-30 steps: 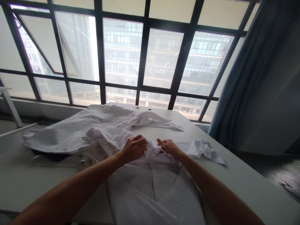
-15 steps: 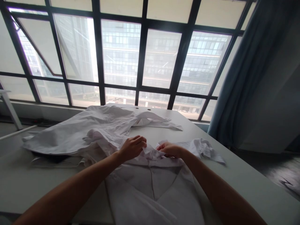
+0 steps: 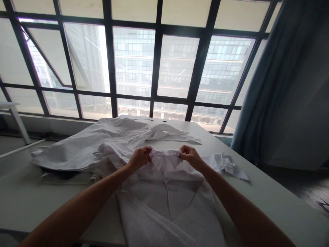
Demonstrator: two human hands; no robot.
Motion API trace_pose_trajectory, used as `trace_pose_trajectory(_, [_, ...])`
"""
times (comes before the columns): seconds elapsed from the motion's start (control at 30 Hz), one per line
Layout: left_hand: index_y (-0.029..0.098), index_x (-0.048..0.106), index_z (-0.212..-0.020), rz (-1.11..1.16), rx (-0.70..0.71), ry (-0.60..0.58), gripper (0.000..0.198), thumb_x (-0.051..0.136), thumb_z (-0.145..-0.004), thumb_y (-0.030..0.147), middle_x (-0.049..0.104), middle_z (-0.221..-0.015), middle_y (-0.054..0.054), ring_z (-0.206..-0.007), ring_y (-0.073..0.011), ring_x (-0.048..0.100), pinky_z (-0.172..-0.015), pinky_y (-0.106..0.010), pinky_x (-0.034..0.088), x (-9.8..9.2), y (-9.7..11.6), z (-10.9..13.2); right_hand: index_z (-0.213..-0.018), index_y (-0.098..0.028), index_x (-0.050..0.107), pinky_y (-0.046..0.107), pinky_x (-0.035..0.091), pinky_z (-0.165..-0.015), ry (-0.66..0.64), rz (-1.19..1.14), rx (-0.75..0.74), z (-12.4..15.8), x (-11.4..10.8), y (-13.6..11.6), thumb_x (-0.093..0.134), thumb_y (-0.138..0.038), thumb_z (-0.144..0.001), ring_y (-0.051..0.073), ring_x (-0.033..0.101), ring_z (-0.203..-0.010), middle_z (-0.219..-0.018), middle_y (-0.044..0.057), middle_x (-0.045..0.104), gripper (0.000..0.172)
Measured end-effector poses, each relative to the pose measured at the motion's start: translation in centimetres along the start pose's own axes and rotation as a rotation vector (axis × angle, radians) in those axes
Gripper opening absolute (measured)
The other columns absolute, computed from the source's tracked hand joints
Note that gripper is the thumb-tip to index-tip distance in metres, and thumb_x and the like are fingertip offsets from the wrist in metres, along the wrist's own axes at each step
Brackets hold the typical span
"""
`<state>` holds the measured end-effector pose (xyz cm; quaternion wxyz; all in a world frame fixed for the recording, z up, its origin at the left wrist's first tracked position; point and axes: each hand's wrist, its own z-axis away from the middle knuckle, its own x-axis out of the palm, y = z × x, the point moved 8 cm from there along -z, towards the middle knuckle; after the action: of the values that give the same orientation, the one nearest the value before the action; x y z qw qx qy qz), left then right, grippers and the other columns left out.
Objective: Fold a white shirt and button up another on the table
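A white shirt [image 3: 180,197] lies front up on the table before me, its button line running down the middle and a sleeve folded across the lower front. My left hand [image 3: 141,157] pinches the left end of its collar. At the right end of the collar, my right hand [image 3: 190,157] is closed in a pinch too. Between the two hands the collar [image 3: 166,156] is held up and stretched sideways, with its points hanging toward me. The fingertips are partly hidden by the cloth.
A heap of white garments [image 3: 84,144] covers the table's left and far part, with something dark under its near edge. Crumpled white cloth [image 3: 226,164] lies to the right. The white table [image 3: 267,199] reaches toward large windows; a blue-grey curtain [image 3: 254,99] hangs at the right.
My hands have moved apart and up a little, the right one most. The collar, bunched before, is now spread and lifted between them. The view has shifted slightly.
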<state>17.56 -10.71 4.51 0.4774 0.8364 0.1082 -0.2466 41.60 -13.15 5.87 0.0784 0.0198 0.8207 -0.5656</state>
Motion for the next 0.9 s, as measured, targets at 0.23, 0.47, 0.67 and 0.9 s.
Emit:
trace_pose_trajectory(0.23, [0.015, 0.070, -0.075, 0.222, 0.040, 0.073, 0.042, 0.060, -0.082, 0.056, 0.069, -0.074, -0.005, -0.074, -0.0213, 0.063, -0.068, -0.028, 0.048, -0.3, 0.5, -0.2, -0.109, -0.019, 0.062, 0.018, 0.040, -0.042, -0.261, 0.068, 0.138, 1.3, 2.9, 0.3, 0.063, -0.014, -0.055, 0.007, 0.053, -0.054, -0.104, 0.003, 0.065, 0.054])
trace_pose_trajectory(0.47, [0.013, 0.063, -0.071, 0.939, -0.329, 0.016, 0.055, 0.089, -0.053, 0.058, 0.063, -0.066, -0.001, -0.060, -0.0121, 0.058, -0.060, -0.024, 0.048, 1.2, -0.8, 0.0, -0.078, -0.014, 0.064, 0.022, 0.042, -0.045, -0.451, 0.256, 0.248, 2.3, 4.3, 1.5, 0.065, -0.063, -0.075, 0.011, 0.054, -0.048, -0.061, 0.000, 0.059, 0.049])
trace_pose_trajectory(0.67, [0.010, 0.067, -0.080, 0.819, -0.466, -0.323, 0.062, 0.088, -0.053, 0.061, 0.064, -0.066, -0.003, -0.055, -0.0112, 0.057, -0.053, -0.022, 0.047, 3.2, -0.7, 1.4, -0.058, -0.017, 0.050, 0.020, 0.034, -0.041, -0.520, 0.395, 0.261, 2.8, 4.2, 2.1, 0.056, -0.080, -0.074, 0.009, 0.046, -0.043, -0.048, -0.003, 0.049, 0.065])
trace_pose_trajectory(0.9, [0.012, 0.064, -0.069, 0.520, -0.472, -0.569, 0.051, 0.088, -0.054, 0.055, 0.053, -0.053, 0.003, -0.044, -0.0078, 0.045, -0.043, -0.020, 0.033, 2.6, -1.7, 1.8, -0.076, -0.015, 0.061, 0.018, 0.039, -0.044, -0.711, 0.383, 0.423, 4.4, 4.8, 2.0, 0.081, -0.052, -0.060, 0.008, 0.050, -0.048, -0.058, -0.004, 0.055, 0.045])
